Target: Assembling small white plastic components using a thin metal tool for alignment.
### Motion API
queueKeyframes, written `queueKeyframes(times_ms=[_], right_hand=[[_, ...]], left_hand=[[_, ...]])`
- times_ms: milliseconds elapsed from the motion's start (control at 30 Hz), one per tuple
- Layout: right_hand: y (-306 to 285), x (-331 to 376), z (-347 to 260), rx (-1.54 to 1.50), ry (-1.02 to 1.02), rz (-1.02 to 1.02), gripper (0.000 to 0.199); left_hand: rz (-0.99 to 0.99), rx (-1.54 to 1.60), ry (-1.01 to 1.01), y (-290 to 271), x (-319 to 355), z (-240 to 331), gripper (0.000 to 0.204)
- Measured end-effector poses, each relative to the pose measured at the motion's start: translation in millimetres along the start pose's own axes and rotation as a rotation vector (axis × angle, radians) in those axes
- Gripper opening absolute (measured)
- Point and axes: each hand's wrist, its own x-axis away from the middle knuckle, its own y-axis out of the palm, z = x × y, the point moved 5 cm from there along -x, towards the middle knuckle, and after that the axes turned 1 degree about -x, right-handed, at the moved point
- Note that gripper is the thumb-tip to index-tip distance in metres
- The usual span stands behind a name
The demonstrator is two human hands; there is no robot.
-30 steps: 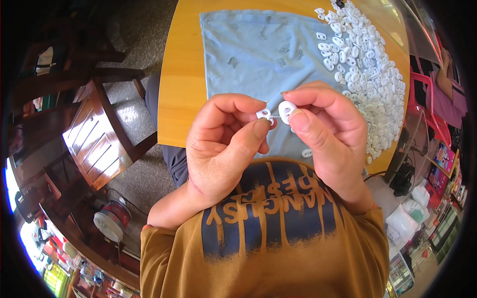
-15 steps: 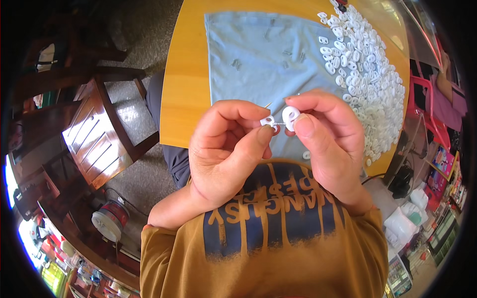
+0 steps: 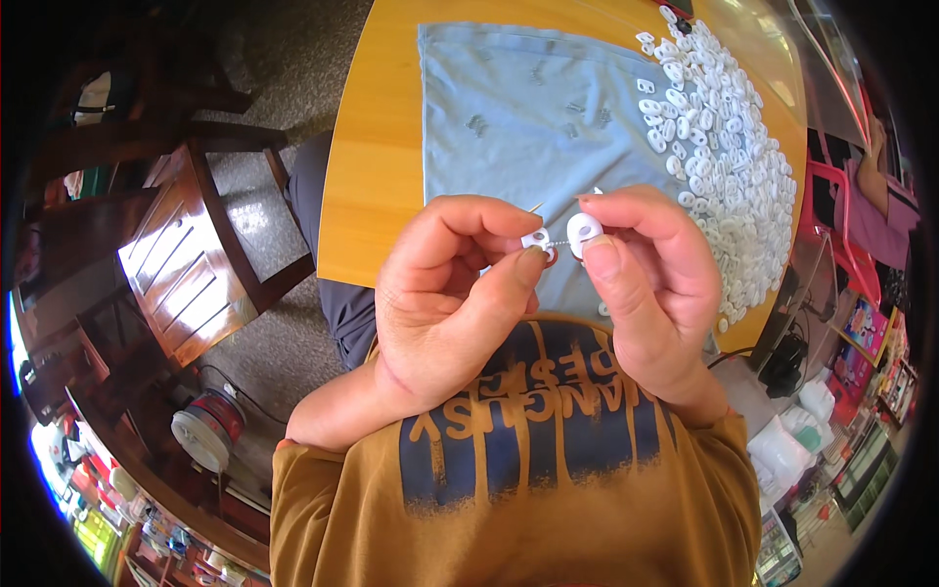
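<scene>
Near the centre of the frame, the left hand [image 3: 435, 298] is pinching a small white two-holed plastic piece [image 3: 534, 238] between thumb and forefinger, the fingertips closing narrowly on it. A thin pointed sliver [image 3: 535, 207] is sticking up beside that forefinger; what it belongs to is unclear. Just to its right, the right hand [image 3: 657, 284] is gripping a white oval plastic piece [image 3: 585, 229] the same way, thumb below and forefinger above. A short beaded link [image 3: 558, 243] is spanning the gap; the hands are apparently staying apart so that it is lying straight and visible. Pinching by the edges is probably leaving the holes uncovered.

Below them, a pale blue cloth [image 3: 509, 108] is covering part of the yellow wooden table [image 3: 367, 186], perhaps protecting it. At the upper right, a heap of white plastic pieces [image 3: 734, 166] is spreading along the table's edge, seemingly within the right hand's easy reach.
</scene>
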Motion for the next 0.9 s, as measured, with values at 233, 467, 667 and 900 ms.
queueKeyframes(times_ms=[233, 467, 667, 900], right_hand=[[0.3, -3.6, -6.0, 0.237, -0.276, -0.027, 0.019], [5.3, -2.5, -13.4, 0.468, -0.450, -0.007, 0.026], [3.2, -6.5, -6.9, 0.350, -0.399, -0.064, 0.023], [3.1, -4.3, -6.1, 0.302, -0.312, -0.045, 0.020]], left_hand=[[-0.024, -0.022, 0.002, -0.3, -0.3, -2.0, 0.019], [-0.024, -0.057, 0.005, -0.6, -0.4, -2.9, 0.019], [-0.034, -0.056, -0.006, 0.5, -1.2, -4.4, 0.019], [-0.072, -0.012, -0.008, 1.7, -1.1, -5.8, 0.021]])
